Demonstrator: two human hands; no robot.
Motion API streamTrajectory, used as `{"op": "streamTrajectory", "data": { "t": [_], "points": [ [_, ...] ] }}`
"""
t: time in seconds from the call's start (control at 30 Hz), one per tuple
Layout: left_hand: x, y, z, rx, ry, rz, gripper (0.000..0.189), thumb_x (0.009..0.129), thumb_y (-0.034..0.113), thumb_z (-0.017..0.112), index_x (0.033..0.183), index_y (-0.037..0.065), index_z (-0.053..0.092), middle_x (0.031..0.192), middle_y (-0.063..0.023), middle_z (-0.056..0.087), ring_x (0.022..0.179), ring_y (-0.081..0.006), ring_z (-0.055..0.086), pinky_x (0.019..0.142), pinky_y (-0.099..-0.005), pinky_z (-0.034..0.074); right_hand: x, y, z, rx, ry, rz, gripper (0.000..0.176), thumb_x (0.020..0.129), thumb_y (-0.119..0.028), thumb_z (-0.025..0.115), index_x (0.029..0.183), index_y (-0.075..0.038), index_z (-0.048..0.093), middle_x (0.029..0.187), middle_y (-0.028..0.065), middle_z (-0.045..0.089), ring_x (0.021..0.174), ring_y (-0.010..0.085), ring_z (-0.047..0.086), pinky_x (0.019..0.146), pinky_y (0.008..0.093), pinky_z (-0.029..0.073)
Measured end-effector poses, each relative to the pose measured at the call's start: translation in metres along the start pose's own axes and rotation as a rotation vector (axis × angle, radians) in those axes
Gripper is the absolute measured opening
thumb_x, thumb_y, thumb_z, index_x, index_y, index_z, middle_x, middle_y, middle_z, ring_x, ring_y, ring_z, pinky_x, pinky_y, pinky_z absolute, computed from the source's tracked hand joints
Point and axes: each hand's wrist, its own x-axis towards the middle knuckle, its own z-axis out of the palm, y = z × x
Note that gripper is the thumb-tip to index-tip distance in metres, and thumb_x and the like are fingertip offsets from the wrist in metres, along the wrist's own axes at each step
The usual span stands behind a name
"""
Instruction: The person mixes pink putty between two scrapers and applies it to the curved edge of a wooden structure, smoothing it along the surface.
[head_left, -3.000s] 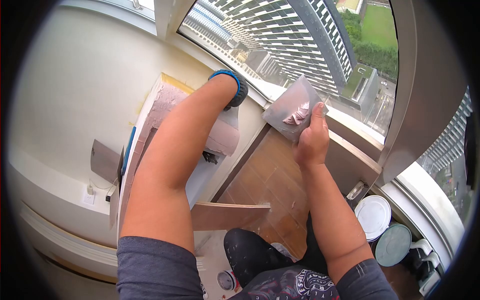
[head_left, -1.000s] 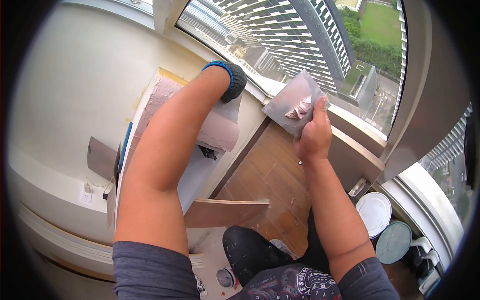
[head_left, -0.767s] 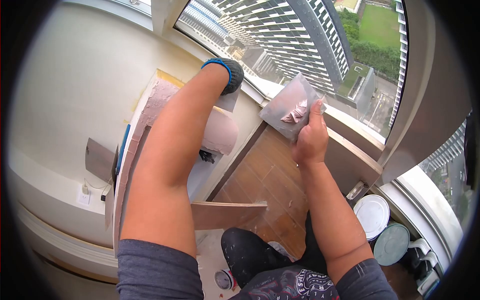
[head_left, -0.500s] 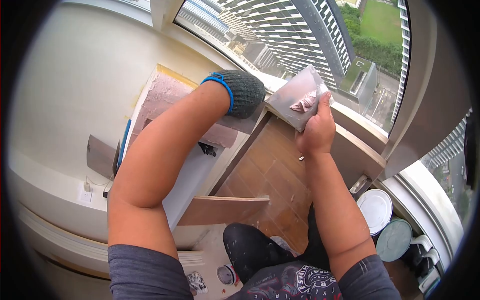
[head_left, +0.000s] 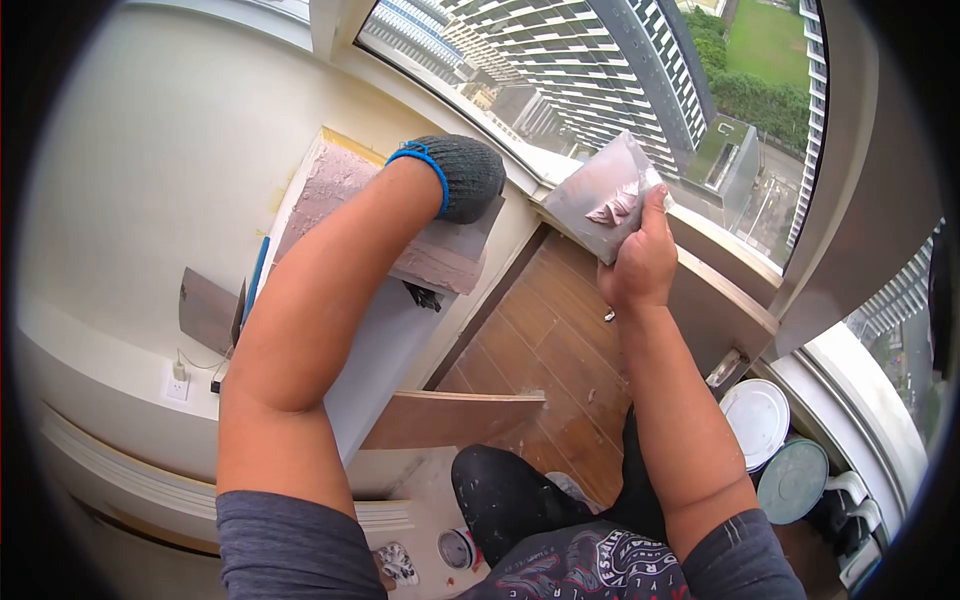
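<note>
My left hand [head_left: 462, 176] wears a grey knit glove with a blue cuff. It presses a flat metal scraper [head_left: 478, 228] against the lower right part of a ledge face coated in pink plaster [head_left: 335, 185]. Most of the scraper is hidden under the glove. My bare right hand [head_left: 643, 265] holds up a square metal plate [head_left: 585, 195] by its lower corner, thumb on top. A small lump of pink plaster [head_left: 617, 207] lies on the plate near the thumb. The two hands are about a hand's width apart.
A large window [head_left: 640, 60] looks down on tower blocks. Below are a wood-pattern floor [head_left: 545, 340], a loose brown board [head_left: 450, 420], my dark-trousered knee [head_left: 500, 490], a white lid [head_left: 757, 422], a green lid [head_left: 795, 485], a small can [head_left: 457, 548] and a wall socket [head_left: 177, 385].
My left hand has slid with the scraper from the top of the pink surface to its lower right end. The right hand and plate have shifted only slightly.
</note>
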Motion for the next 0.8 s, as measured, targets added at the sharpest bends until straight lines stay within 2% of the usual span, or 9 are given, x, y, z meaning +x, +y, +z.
{"op": "streamTrajectory", "data": {
  "t": [0.13, 0.23, 0.27, 0.37, 0.4, 0.5, 0.6, 0.7, 0.8],
  "points": [
    [0.022, -0.015, 0.001, 0.061, 0.037, 0.016, 0.042, 0.077, 0.006, 0.065, 0.119, 0.013, 0.071, 0.109, -0.0157, 0.072, 0.103, -0.0332, 0.069, 0.091, -0.0423, 0.054, 0.0, 0.0, 0.003, 0.009, -0.005, -0.003, 0.048, 0.108, -0.042, 0.038, 0.129, -0.002, 0.054, 0.114, 0.0084, 0.065, 0.103, 0.0223, 0.064, 0.095, 0.0395, 0.051],
    [0.028, -0.022, -0.003, -0.001, 0.228, -0.091, 0.043, 0.077, 0.006, 0.065, 0.12, 0.013, 0.071, 0.107, -0.016, 0.073, 0.098, -0.0337, 0.07, 0.088, -0.0422, 0.055, 0.001, 0.002, 0.001, 0.005, 0.025, 0.032, 0.047, 0.108, -0.042, 0.038, 0.129, -0.002, 0.054, 0.115, 0.0083, 0.065, 0.103, 0.0219, 0.064, 0.095, 0.0394, 0.051],
    [0.006, -0.013, -0.02, -0.09, 0.277, -0.116, 0.043, 0.078, 0.006, 0.065, 0.12, 0.013, 0.071, 0.104, -0.0163, 0.073, 0.093, -0.0338, 0.071, 0.085, -0.0423, 0.056, 0.001, 0.002, 0.0, 0.005, 0.012, 0.031, 0.047, 0.108, -0.041, 0.038, 0.129, -0.002, 0.054, 0.115, 0.0081, 0.065, 0.103, 0.0218, 0.064, 0.095, 0.0394, 0.051],
    [-0.028, -0.016, -0.034, -0.24, 0.372, -0.016, 0.044, 0.079, 0.006, 0.065, 0.121, 0.014, 0.07, 0.105, -0.0166, 0.073, 0.095, -0.0326, 0.07, 0.086, -0.042, 0.056, 0.001, 0.002, 0.0, 0.013, -0.009, 0.025, 0.047, 0.108, -0.041, 0.038, 0.129, -0.002, 0.054, 0.115, 0.008, 0.065, 0.103, 0.0218, 0.064, 0.095, 0.0394, 0.051],
    [-0.04, -0.009, -0.036, -0.174, 0.34, 0.032, 0.046, 0.078, 0.006, 0.066, 0.123, 0.014, 0.069, 0.109, -0.0162, 0.072, 0.098, -0.032, 0.07, 0.088, -0.0414, 0.055, 0.002, 0.002, 0.0, 0.011, -0.006, 0.022, 0.047, 0.108, -0.041, 0.038, 0.129, -0.002, 0.054, 0.115, 0.0081, 0.065, 0.104, 0.022, 0.064, 0.096, 0.0394, 0.051],
    [-0.067, 0.003, -0.026, -0.078, 0.294, 0.103, 0.037, 0.074, 0.005, 0.066, 0.11, 0.013, 0.072, 0.101, -0.017, 0.069, 0.094, -0.0351, 0.069, 0.086, -0.0424, 0.056, -0.001, 0.0, 0.001, 0.006, 0.003, 0.043, 0.047, 0.108, -0.041, 0.038, 0.13, -0.002, 0.053, 0.116, 0.0084, 0.065, 0.104, 0.0225, 0.064, 0.096, 0.0396, 0.051],
    [-0.078, 0.006, -0.017, 0.0, 0.213, 0.035, 0.031, 0.074, 0.005, 0.065, 0.103, 0.013, 0.072, 0.096, -0.0172, 0.067, 0.091, -0.0351, 0.069, 0.084, -0.0426, 0.056, -0.001, 0.0, 0.002, 0.012, -0.003, 0.052, 0.047, 0.108, -0.041, 0.038, 0.131, -0.002, 0.053, 0.118, 0.0088, 0.064, 0.105, 0.0229, 0.064, 0.096, 0.0396, 0.051],
    [-0.08, 0.013, -0.013, 0.047, 0.131, 0.043, 0.03, 0.074, 0.007, 0.065, 0.103, 0.013, 0.072, 0.098, -0.0176, 0.068, 0.091, -0.0344, 0.07, 0.083, -0.043, 0.056, -0.002, -0.002, 0.001, 0.002, -0.014, 0.041, 0.047, 0.108, -0.041, 0.038, 0.131, -0.002, 0.052, 0.118, 0.0088, 0.064, 0.105, 0.0229, 0.064, 0.096, 0.0393, 0.051],
    [-0.068, 0.005, 0.004, 0.069, 0.137, 0.025, 0.028, 0.076, 0.009, 0.065, 0.102, 0.013, 0.073, 0.096, -0.0177, 0.069, 0.089, -0.0358, 0.069, 0.082, -0.0436, 0.056, -0.003, -0.002, 0.002, -0.011, -0.016, 0.039, 0.047, 0.108, -0.04, 0.039, 0.131, -0.002, 0.053, 0.118, 0.0087, 0.064, 0.105, 0.0228, 0.064, 0.096, 0.0388, 0.051]
  ]
}}
